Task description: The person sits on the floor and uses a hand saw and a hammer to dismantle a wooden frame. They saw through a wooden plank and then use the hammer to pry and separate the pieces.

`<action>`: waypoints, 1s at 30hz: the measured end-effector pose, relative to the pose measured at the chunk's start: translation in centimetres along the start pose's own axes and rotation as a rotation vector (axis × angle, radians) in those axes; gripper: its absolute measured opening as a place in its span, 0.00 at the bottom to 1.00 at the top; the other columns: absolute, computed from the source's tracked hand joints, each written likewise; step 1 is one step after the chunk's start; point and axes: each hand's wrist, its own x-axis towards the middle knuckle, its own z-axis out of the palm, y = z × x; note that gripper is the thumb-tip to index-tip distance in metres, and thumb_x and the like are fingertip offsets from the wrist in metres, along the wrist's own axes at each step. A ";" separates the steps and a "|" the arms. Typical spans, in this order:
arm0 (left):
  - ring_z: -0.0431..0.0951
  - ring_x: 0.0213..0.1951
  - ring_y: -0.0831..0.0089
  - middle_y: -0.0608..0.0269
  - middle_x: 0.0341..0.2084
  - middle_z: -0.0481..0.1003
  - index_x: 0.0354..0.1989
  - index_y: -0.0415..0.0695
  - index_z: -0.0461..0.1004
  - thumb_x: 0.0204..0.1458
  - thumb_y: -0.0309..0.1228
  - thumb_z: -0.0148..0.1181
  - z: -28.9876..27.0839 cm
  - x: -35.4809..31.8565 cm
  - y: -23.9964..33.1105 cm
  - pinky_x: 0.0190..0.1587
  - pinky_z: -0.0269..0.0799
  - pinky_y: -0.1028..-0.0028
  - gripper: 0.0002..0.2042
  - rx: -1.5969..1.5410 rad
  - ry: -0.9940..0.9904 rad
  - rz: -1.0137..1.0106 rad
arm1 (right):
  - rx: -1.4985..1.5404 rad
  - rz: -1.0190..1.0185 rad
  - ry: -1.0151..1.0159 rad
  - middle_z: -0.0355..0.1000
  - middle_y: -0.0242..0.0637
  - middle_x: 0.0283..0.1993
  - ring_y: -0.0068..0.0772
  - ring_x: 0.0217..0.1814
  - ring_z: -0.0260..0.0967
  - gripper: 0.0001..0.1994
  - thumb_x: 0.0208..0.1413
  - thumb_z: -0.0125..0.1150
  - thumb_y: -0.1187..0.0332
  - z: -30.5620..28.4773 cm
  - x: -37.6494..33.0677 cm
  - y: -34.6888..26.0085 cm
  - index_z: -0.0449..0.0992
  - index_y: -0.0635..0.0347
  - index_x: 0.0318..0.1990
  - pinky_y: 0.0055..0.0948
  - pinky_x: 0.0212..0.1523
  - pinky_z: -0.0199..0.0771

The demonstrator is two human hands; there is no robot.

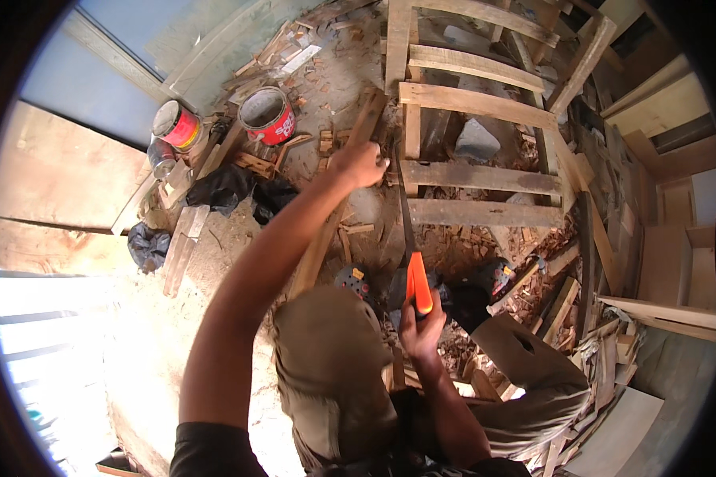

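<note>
My right hand (423, 330) is wrapped round the orange handle of a handsaw (418, 286). Its dark, narrow blade points away from me, along the left side of a slatted wooden frame (485, 176). Whether the teeth touch the wood cannot be made out. My left hand (362, 165) is closed, left of the blade's far part and close to a slat's end. Beneath that hand and forearm runs a long wooden plank (320, 253); whatever the curled fingers grip is hidden.
A red bucket (267, 118) and a smaller red-and-yellow can (175, 126) stand at the far left, near black plastic (221, 189). Wood scraps and chips litter the ground. A grey block (477, 140) shows between the slats. Wooden cabinetry (668, 254) lines the right.
</note>
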 end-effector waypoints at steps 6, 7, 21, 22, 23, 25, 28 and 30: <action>0.80 0.44 0.49 0.45 0.42 0.79 0.49 0.36 0.76 0.58 0.41 0.56 10.4 2.5 -3.5 0.46 0.73 0.59 0.20 -0.278 0.049 -0.108 | -0.189 0.230 0.003 0.75 0.44 0.27 0.40 0.29 0.79 0.08 0.56 0.59 0.74 1.2 -0.6 0.9 0.69 0.63 0.41 0.35 0.31 0.76; 0.79 0.45 0.48 0.42 0.42 0.79 0.50 0.35 0.76 0.56 0.39 0.57 11.6 2.9 -3.5 0.47 0.73 0.58 0.20 -0.404 0.032 -0.132 | -0.189 0.228 0.018 0.75 0.44 0.27 0.39 0.29 0.78 0.09 0.56 0.60 0.73 1.5 -0.9 0.8 0.69 0.63 0.42 0.35 0.31 0.76; 0.79 0.45 0.66 0.50 0.39 0.82 0.44 0.31 0.80 0.53 0.31 0.65 10.5 2.2 -2.4 0.52 0.69 0.67 0.16 -1.217 0.001 -0.336 | -0.215 0.254 -0.106 0.66 0.37 0.14 0.20 0.16 0.65 0.13 0.56 0.64 0.74 6.4 2.5 -3.9 0.71 0.63 0.21 0.28 0.17 0.61; 0.79 0.45 0.65 0.50 0.39 0.82 0.44 0.31 0.80 0.53 0.31 0.65 10.2 1.9 -2.7 0.53 0.69 0.68 0.15 -1.195 -0.016 -0.351 | -0.224 0.210 -0.087 0.65 0.38 0.14 0.23 0.15 0.66 0.12 0.55 0.64 0.74 6.5 2.5 -4.0 0.71 0.64 0.21 0.29 0.16 0.61; 0.79 0.45 0.66 0.50 0.39 0.82 0.44 0.31 0.80 0.53 0.31 0.65 11.0 2.1 -3.0 0.53 0.69 0.68 0.15 -1.255 0.016 -0.323 | -0.256 0.234 -0.091 0.65 0.38 0.14 0.25 0.15 0.66 0.12 0.55 0.64 0.74 6.2 2.3 -3.7 0.71 0.64 0.21 0.29 0.16 0.62; 0.79 0.46 0.66 0.49 0.39 0.81 0.43 0.31 0.80 0.53 0.30 0.65 12.5 2.5 -3.6 0.53 0.69 0.68 0.15 -1.371 0.086 -0.267 | -0.318 0.281 -0.104 0.65 0.38 0.14 0.28 0.14 0.67 0.12 0.55 0.63 0.74 4.8 1.6 -2.7 0.71 0.64 0.20 0.30 0.16 0.62; 0.79 0.46 0.67 0.50 0.38 0.81 0.44 0.31 0.80 0.53 0.29 0.65 12.7 3.0 -3.5 0.53 0.69 0.69 0.14 -1.268 0.031 -0.298 | -0.395 0.206 -0.136 0.65 0.38 0.14 0.29 0.14 0.67 0.12 0.56 0.62 0.75 2.8 1.0 -2.5 0.70 0.65 0.21 0.31 0.16 0.60; 0.79 0.45 0.68 0.51 0.38 0.82 0.43 0.32 0.80 0.52 0.29 0.65 13.4 3.3 -3.9 0.52 0.69 0.69 0.14 -1.349 0.072 -0.283 | -0.298 0.195 -0.072 0.63 0.34 0.14 0.22 0.15 0.63 0.13 0.58 0.60 0.76 3.2 3.0 -2.8 0.69 0.65 0.21 0.29 0.16 0.57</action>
